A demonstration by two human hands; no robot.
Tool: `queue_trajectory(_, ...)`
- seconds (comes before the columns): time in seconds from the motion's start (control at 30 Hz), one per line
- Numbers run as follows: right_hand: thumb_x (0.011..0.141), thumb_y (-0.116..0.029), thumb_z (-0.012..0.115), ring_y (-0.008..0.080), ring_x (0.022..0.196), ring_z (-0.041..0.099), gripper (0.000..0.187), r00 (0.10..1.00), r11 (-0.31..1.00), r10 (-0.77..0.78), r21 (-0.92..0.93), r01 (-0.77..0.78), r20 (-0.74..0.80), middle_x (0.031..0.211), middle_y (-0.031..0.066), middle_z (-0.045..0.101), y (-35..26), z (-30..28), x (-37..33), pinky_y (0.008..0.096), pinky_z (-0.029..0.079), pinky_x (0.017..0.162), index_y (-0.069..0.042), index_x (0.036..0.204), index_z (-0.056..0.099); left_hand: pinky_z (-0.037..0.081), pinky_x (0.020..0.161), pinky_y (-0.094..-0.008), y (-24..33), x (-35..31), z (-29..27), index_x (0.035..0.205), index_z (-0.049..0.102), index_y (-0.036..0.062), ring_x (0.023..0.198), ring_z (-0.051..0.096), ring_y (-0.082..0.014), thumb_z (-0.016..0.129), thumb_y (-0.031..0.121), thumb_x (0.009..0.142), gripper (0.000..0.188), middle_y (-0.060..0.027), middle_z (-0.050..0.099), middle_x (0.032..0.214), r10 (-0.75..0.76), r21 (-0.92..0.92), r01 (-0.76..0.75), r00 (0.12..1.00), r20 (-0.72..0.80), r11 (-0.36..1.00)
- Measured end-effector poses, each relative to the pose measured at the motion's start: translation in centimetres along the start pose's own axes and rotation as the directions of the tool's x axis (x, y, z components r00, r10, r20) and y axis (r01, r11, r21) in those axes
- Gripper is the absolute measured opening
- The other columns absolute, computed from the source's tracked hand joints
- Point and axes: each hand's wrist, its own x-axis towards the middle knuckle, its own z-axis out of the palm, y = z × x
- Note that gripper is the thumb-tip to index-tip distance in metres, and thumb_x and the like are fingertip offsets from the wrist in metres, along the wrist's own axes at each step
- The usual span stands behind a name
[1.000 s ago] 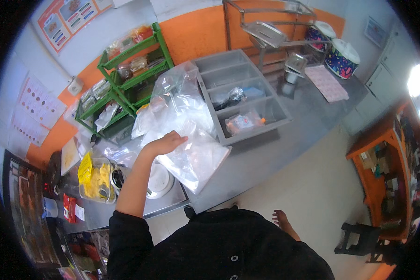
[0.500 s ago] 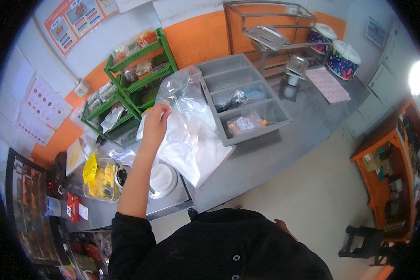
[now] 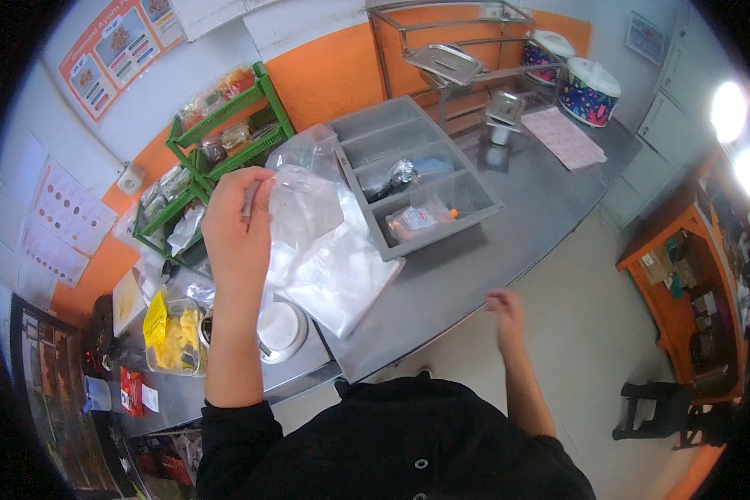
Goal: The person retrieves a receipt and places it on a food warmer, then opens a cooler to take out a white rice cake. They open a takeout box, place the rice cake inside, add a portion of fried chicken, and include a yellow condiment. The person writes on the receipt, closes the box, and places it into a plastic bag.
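Note:
My left hand point(image 3: 238, 218) is raised over the counter, its thumb and fingers pinched on the edge of a clear plastic bag point(image 3: 310, 200). The bag hangs to the right of the fingers, above a stack of clear plastic bags point(image 3: 342, 287) lying on the steel counter. Just beyond the stack stands a grey compartment tray point(image 3: 442, 242), with small packets and a dark item in its nearer sections. My right hand point(image 3: 506, 317) is in the air past the counter's front edge. It holds nothing that I can see, and its fingers are loosely apart.
Green stacked baskets point(image 3: 235, 156) with packets stand against the wall. On the left are a tub of yellow food point(image 3: 175, 346), a white round scale point(image 3: 281, 332) and a red box point(image 3: 131, 392). A metal rack point(image 3: 450, 29), patterned pots point(image 3: 589, 96) and a pink sheet point(image 3: 563, 138) occupy the far right.
My left hand has lifted toward me from the stack, bringing one clear bag up with it. My right hand has come out from beside my body toward the counter edge.

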Motion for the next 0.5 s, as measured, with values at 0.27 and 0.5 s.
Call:
queue_trajectory(0.27,0.065,-0.025,0.086,0.0348,0.139,0.021,0.104,0.830,0.959,-0.277,0.190,0.209,0.484,0.149,0.0193,0.023,-9.9,18.2,1.6,0.0457,0.023,0.114,-0.001,0.146,0.024,0.057,0.055,-0.0238,4.2,-3.5,-0.7,0.102,0.067,0.0030,0.084,0.066,-0.0142,0.060,0.003,0.090,0.014,-0.0076,0.064,0.101,-0.194,-0.049,0.204,0.968,0.160,0.978)
queue_trajectory(0.5,0.082,-0.014,0.059,0.0253,0.116,0.043,0.068,0.834,0.887,-0.295,0.459,0.057,0.467,0.125,0.0175,0.044,-12.0,24.4,-1.4,0.0373,0.039,0.097,-0.001,0.142,0.030,0.057,0.072,-0.0345,2.6,-7.7,-5.5,0.105,0.062,0.0046,0.089,0.066,-0.0268,0.061,-0.001,0.072,0.033,-0.0103,0.066,0.103,0.045,0.069,-0.075,0.931,0.362,0.995)
